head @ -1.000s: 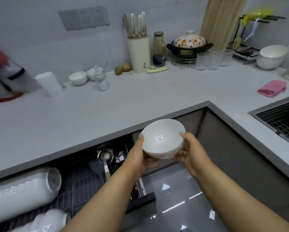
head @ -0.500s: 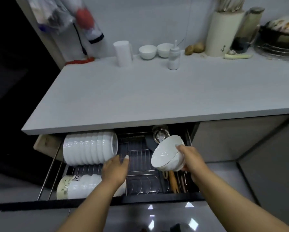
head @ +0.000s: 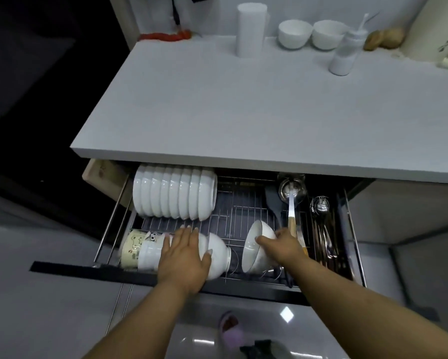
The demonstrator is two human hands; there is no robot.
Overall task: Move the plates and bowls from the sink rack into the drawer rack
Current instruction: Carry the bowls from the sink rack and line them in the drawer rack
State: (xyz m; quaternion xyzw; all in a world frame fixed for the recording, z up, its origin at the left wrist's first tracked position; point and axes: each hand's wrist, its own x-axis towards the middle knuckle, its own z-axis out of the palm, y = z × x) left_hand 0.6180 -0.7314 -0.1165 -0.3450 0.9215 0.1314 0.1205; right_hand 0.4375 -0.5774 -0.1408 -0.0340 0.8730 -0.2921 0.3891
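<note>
The drawer rack stands pulled out beneath the surface. The right hand grips a white bowl by its rim, fingers curled round the edge; the bowl is tilted on its side, opening toward the left, low over the front wires of the rack. Whether it touches the wires cannot be told. The left hand lies flat, fingers straight, pressing on the front row of bowls, which lie nested on their sides. A patterned bowl closes that row at the left end. Behind it a back row of white bowls lies likewise on its side. A ladle, a dark spatula and cutlery occupy the right compartment. Two small bowls and a squeeze bottle stand at the rear of the surface.
</note>
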